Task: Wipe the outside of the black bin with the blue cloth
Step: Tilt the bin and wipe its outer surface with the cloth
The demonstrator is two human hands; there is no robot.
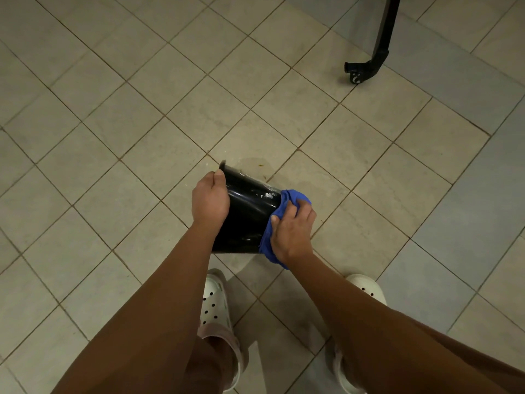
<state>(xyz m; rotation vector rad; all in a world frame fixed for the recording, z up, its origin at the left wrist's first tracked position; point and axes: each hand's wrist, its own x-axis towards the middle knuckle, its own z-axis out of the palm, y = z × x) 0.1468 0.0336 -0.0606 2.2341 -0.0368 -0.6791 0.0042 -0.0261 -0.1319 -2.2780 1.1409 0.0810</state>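
Note:
A glossy black bin (247,211) is tipped on its side above the tiled floor, its rim to the left and its base to the right. My left hand (210,199) grips the rim, thumb over the edge. My right hand (292,233) presses a bunched blue cloth (279,220) against the base end of the bin, fingers curled into the cloth. White smears show on the bin's upper wall near the cloth. The bin's inside is hidden.
Beige floor tiles (142,109) run all around. A black metal leg with a castor (366,68) stands at the upper right. My feet in white clogs (214,302) are just below the bin. A small wet patch lies on the floor behind the bin.

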